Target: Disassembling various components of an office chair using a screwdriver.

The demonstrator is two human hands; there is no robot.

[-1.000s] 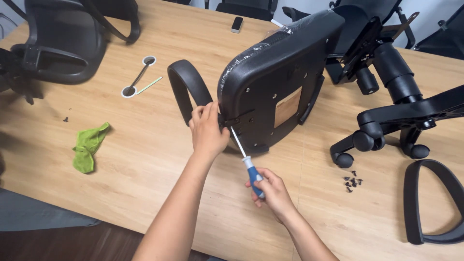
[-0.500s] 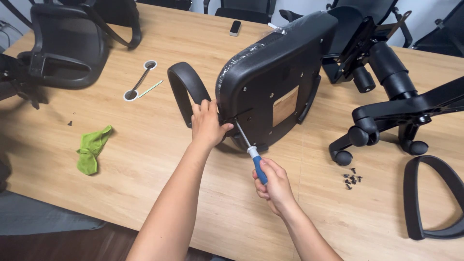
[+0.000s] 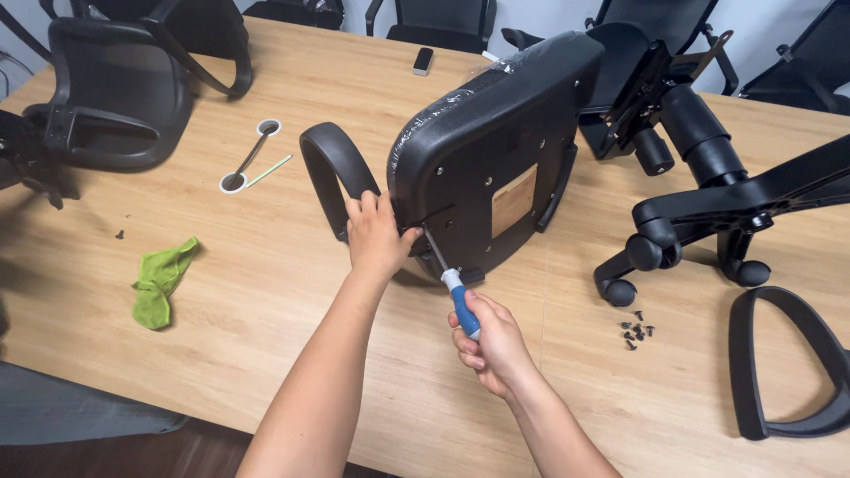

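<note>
Head view: the chair seat [image 3: 496, 150], a black moulded shell with a plastic-wrapped cushion on its far face, stands tilted on edge at the centre of the wooden counter [image 3: 266, 292], its underside facing the camera. The left hand [image 3: 376, 237] has its fingers closed over the seat's lower left rim, at 8 o'clock on the shell, just beside the attached armrest loop [image 3: 332, 173]. The right hand [image 3: 491, 341] grips the blue handle of a screwdriver [image 3: 452, 288], fingers wrapped fully around it; the shaft runs up toward 11 o'clock and its tip meets the shell beside the left hand. Whether the tip sits in a screw head cannot be determined. Handling assessment: the seat is probably rigid, bulky and moderately heavy, and standing on edge it is likely to tip or slide. The plastic wrap looks slippery, so the bare moulded rim or the armrest loop is the better hold. The screwdriver is light and stiff; its handle offers the firm grip. At 3 o'clock from the seat lies a wheeled chair base [image 3: 726, 212], with loose dark screws [image 3: 636, 329] near it and a separate armrest [image 3: 788, 363] at 4 o'clock. A green cloth [image 3: 159, 283] lies at 9 o'clock.
</note>
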